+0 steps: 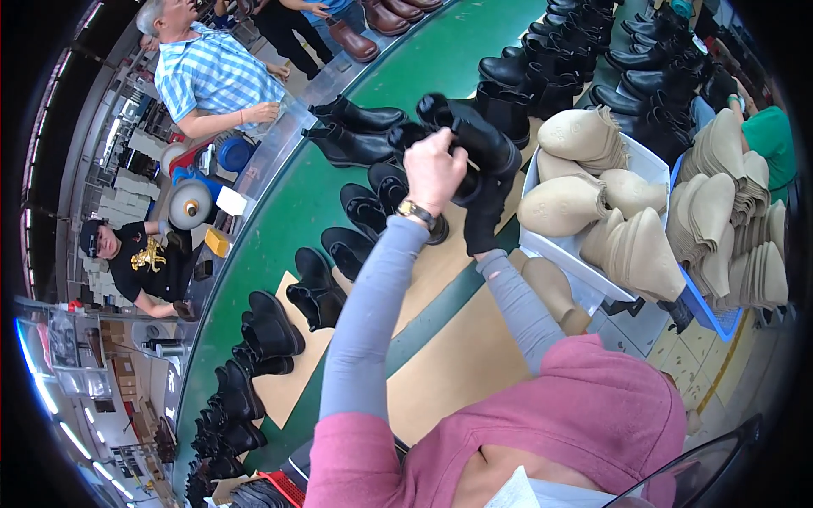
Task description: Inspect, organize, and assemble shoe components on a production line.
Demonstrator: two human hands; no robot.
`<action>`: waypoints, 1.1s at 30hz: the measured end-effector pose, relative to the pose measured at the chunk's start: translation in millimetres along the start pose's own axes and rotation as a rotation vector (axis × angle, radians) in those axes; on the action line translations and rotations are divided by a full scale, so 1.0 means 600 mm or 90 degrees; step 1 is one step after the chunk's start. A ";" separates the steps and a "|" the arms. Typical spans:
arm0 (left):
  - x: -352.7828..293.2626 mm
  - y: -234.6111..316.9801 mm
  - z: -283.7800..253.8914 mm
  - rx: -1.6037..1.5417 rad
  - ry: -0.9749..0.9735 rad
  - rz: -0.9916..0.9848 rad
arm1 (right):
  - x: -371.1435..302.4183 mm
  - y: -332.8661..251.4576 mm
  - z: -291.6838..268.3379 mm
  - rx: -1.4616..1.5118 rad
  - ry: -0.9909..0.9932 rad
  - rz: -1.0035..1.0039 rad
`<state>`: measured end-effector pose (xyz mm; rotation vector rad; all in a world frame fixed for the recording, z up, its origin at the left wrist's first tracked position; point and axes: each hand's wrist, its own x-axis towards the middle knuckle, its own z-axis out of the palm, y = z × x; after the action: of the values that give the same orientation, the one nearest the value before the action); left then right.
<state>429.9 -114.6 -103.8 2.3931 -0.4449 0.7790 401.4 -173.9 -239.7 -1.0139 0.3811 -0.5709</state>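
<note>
My left hand (pixel 434 165) grips a black ankle boot (pixel 474 135) by its sole side, holding it up over the green conveyor belt (pixel 279 229). My right hand is pushed down inside the boot's shaft (pixel 489 212) and is hidden; only the grey sleeve shows below it. Two more black boots (pixel 368 207) lie just under the held one.
Rows of black boots (pixel 584 51) run along the belt, near and far. A white bin (pixel 584 271) and a blue basket (pixel 703 313) on the right hold stacks of beige insoles. Two people stand across the belt on the left. Cardboard sheets (pixel 449 356) cover the belt nearby.
</note>
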 end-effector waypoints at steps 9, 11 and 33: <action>-0.076 -0.046 0.152 0.042 -0.275 0.037 | 0.015 0.111 -0.134 -0.596 -0.106 0.020; -0.097 -0.044 0.144 0.060 -0.406 0.055 | -0.003 0.137 -0.130 -0.435 0.015 -0.018; -0.623 -0.126 -0.132 -0.239 0.399 -1.156 | -0.036 0.056 -0.153 -0.061 -0.003 0.567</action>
<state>142.1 41.7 -315.0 1.1848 1.4704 0.3573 343.3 -209.9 -312.8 -0.8285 0.7987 0.2544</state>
